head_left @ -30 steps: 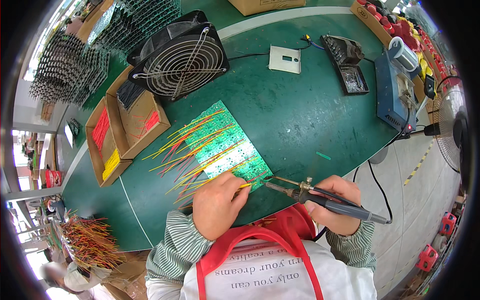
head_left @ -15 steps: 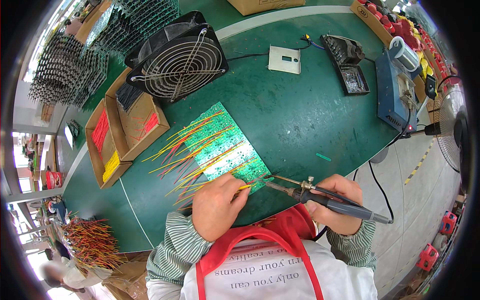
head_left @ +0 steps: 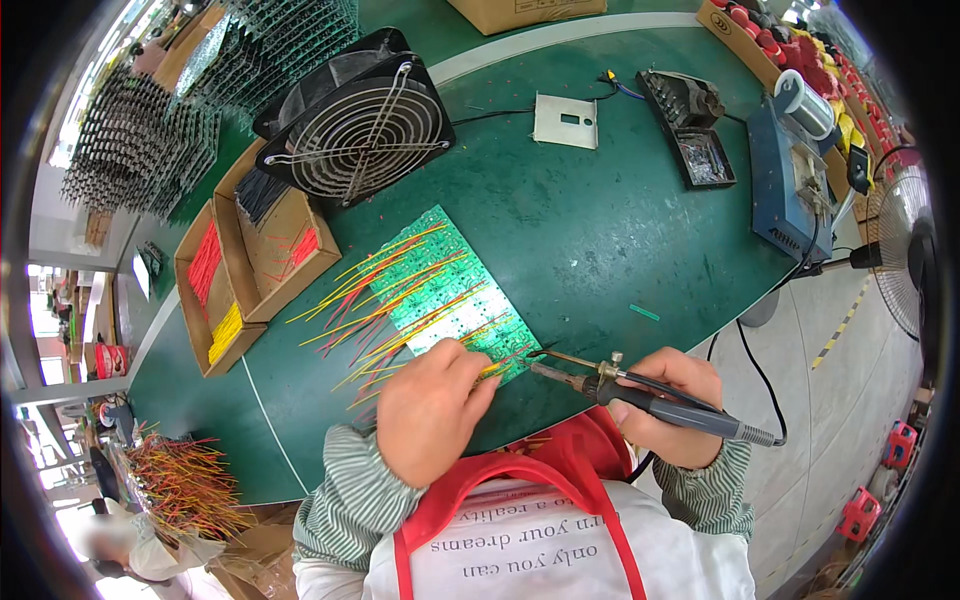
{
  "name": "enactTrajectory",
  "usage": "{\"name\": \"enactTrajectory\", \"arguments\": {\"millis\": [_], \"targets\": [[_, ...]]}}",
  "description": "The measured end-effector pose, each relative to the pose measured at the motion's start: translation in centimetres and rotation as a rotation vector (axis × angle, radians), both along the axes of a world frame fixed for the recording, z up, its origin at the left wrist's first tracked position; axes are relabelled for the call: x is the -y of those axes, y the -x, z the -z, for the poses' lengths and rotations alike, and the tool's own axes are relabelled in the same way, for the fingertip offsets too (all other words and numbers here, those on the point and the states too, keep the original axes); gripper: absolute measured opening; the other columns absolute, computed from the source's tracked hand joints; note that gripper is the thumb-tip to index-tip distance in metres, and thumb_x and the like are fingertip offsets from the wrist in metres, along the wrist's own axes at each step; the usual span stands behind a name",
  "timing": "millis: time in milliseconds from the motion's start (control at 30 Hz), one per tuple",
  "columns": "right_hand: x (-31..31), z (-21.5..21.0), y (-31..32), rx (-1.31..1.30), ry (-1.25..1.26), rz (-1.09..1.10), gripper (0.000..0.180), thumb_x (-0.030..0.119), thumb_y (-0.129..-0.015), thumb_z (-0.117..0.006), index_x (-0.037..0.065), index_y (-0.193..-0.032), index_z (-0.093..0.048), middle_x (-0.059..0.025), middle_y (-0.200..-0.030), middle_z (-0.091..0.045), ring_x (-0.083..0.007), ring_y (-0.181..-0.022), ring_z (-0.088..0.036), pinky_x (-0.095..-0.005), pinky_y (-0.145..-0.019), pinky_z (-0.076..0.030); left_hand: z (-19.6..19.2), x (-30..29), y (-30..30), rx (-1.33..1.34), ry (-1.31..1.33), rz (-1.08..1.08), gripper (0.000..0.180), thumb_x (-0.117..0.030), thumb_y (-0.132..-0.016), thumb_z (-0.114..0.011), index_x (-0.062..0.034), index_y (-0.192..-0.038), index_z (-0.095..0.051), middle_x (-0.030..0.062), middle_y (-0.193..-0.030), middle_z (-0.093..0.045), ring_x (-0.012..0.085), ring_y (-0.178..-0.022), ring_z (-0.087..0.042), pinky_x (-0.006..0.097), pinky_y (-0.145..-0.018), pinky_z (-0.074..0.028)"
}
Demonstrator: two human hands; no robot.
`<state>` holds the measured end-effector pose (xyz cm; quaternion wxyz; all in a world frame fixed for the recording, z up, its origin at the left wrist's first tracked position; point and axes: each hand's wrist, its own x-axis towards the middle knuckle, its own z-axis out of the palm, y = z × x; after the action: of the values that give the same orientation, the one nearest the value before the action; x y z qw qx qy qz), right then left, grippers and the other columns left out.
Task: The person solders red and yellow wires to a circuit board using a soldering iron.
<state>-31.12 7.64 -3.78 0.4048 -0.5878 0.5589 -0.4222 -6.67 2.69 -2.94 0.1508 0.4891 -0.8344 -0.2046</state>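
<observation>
A green circuit board (head_left: 462, 290) lies at a slant on the table, with rows of red and yellow wires (head_left: 372, 300) fanning out past its left edge. My left hand (head_left: 430, 410) is closed at the board's near corner, thumb and forefinger pinching a yellow wire (head_left: 492, 368). In my right hand (head_left: 680, 385) is a grey-handled soldering iron (head_left: 675, 411) with a thin solder-feed tube (head_left: 570, 357) clamped on top. The iron's tip and the tube's end are at the board's near right corner, close to my left fingertips. The exact contact there is too small to make out.
A black box fan (head_left: 365, 130) stands beyond the board, beside cardboard trays (head_left: 285, 285) of cut wires. Far right are a black tray (head_left: 708, 160), a blue soldering station (head_left: 780, 190) and a solder spool (head_left: 805, 108). The iron's cable (head_left: 765, 380) hangs over the table's right edge.
My left hand has drawn back slightly to the left, still pinching. The soldering iron has shifted only a little to the left, and the board lies in the same place.
</observation>
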Motion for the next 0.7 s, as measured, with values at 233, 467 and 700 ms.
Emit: {"name": "enactTrajectory", "arguments": {"millis": [233,467,700], "targets": [[0.0,0.1,-0.1,-0.007,-0.005,-0.004,0.019,0.009,-0.066,-0.073,0.0,-0.078,-0.061,-0.0057,-0.065,-0.064,-0.0127,-0.052,-0.061,-0.0244,-0.051,-0.047,2.0,0.4,-0.3,-0.043,-0.125,0.005,0.014,-0.011,-0.076,-0.072,-0.0037,-0.083,-0.063,0.0085,-0.08,-0.057,0.0256,-0.069,-0.06,0.036,-0.06,-0.047],[0.3,0.3,-0.2,0.018,-0.028,-0.015,0.018,0.009,-0.067,-0.073,0.0,-0.078,-0.061,-0.0061,-0.065,-0.064,-0.0129,-0.053,-0.061,-0.025,-0.051,-0.047,2.1,0.6,-0.3,-0.072,-0.159,-0.013,0.012,-0.011,-0.076,-0.07,-0.003,-0.081,-0.064,0.0089,-0.078,-0.056,0.0252,-0.068,-0.059,0.036,-0.059,-0.047],[0.4,0.2,-0.3,-0.011,-0.028,-0.028,0.019,0.01,-0.067,-0.073,0.0,-0.078,-0.061,-0.0064,-0.066,-0.065,-0.0128,-0.055,-0.062,-0.0247,-0.053,-0.048,2.0,0.9,-0.4,-0.056,-0.17,0.0,0.011,-0.012,-0.076,-0.069,-0.0024,-0.08,-0.064,0.0089,-0.078,-0.056,0.0254,-0.068,-0.059,0.036,-0.06,-0.047]]}}
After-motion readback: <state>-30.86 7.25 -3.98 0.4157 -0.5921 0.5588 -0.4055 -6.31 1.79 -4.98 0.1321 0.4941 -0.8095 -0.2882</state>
